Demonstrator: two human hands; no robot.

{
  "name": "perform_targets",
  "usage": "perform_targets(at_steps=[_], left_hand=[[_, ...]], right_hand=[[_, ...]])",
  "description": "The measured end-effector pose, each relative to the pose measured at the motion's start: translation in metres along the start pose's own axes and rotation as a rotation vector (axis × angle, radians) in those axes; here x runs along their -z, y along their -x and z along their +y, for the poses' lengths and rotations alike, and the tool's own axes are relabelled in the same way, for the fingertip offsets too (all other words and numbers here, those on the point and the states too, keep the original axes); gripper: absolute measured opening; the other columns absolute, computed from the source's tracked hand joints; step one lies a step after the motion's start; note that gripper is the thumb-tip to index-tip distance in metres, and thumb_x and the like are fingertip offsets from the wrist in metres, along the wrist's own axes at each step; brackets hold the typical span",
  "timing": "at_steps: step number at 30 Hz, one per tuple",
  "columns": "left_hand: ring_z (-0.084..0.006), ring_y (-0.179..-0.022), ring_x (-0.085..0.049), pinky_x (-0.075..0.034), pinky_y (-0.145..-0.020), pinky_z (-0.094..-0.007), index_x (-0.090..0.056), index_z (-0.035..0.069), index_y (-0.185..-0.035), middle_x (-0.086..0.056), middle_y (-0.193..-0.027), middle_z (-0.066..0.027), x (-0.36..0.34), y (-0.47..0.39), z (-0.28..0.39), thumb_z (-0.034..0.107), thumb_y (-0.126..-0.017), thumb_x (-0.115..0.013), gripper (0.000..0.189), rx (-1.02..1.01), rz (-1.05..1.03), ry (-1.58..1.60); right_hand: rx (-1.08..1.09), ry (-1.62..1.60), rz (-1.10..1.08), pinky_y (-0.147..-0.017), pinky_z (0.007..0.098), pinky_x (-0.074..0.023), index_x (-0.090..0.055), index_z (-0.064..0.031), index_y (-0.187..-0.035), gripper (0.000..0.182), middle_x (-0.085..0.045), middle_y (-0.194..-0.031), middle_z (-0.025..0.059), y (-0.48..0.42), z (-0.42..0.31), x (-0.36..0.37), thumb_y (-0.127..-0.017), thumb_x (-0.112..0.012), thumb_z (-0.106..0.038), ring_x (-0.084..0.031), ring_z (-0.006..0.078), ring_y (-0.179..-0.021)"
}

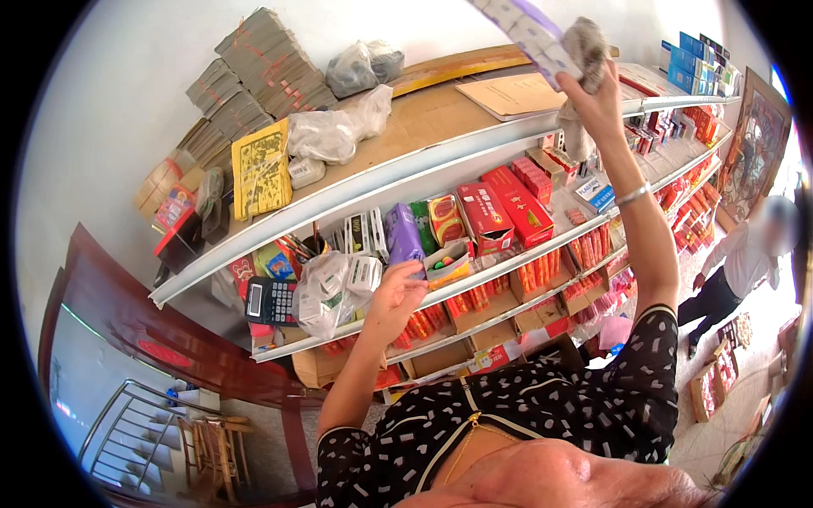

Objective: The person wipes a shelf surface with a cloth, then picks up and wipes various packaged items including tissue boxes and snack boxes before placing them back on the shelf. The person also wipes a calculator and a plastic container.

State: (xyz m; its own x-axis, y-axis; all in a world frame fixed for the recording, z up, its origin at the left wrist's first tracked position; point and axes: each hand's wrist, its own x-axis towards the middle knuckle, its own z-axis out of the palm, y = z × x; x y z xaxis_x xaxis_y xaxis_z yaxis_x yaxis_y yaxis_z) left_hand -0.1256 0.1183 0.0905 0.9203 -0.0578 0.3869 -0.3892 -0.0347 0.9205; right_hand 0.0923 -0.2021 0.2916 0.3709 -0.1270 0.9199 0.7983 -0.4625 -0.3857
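Note:
My right hand (594,95) is raised over the top shelf, gripping a crumpled grey cloth (584,51). Between its thumb and fingers is also a long white-and-purple patterned pack (530,38), cut off by the upper picture edge. Lower down, my left hand (397,298) is by the front lip of the second shelf, holding nothing, its fingers slightly bent. Just behind those fingers stands a purple soft pack (403,232); whether they touch it I cannot tell. A small open carton (448,263) with colourful items lies to the right of this hand.
The top shelf bears bundled paper stacks (273,63), yellow printed paper (260,171), plastic bags (336,130) and a flat board (514,95). A calculator (270,300), a bagged item (324,295) and red boxes (486,216) fill the second shelf. A person (737,273) stands at right.

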Motion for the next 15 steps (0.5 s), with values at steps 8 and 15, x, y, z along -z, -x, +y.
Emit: perform_targets(at_steps=[8,15], left_hand=[[-0.0166,-0.091,-0.06,-0.049,-0.079,-0.0289,-0.05,0.0,-0.121,-0.06,-0.098,-0.0099,0.033,0.026,-0.008,0.009,-0.089,-0.052,0.033,0.106,0.156,-0.119],[-0.0134,-0.087,-0.059,-0.046,-0.077,-0.0262,-0.049,0.0,-0.121,-0.063,-0.089,-0.0101,0.026,0.013,-0.009,0.011,-0.09,-0.055,0.034,0.16,0.195,-0.087]], right_hand=[[0.123,0.426,-0.413,-0.09,0.0393,-0.0421,-0.05,0.0018,-0.12,0.068,-0.046,-0.114,0.0205,-0.006,0.016,-0.046,-0.07,-0.068,-0.039,-0.05,0.0353,-0.105],[0.239,0.383,-0.408,-0.086,0.0425,-0.043,-0.053,-0.0037,-0.117,0.062,-0.047,-0.106,0.0191,0.0,0.017,-0.032,-0.067,-0.069,-0.036,-0.049,0.0359,-0.101]])
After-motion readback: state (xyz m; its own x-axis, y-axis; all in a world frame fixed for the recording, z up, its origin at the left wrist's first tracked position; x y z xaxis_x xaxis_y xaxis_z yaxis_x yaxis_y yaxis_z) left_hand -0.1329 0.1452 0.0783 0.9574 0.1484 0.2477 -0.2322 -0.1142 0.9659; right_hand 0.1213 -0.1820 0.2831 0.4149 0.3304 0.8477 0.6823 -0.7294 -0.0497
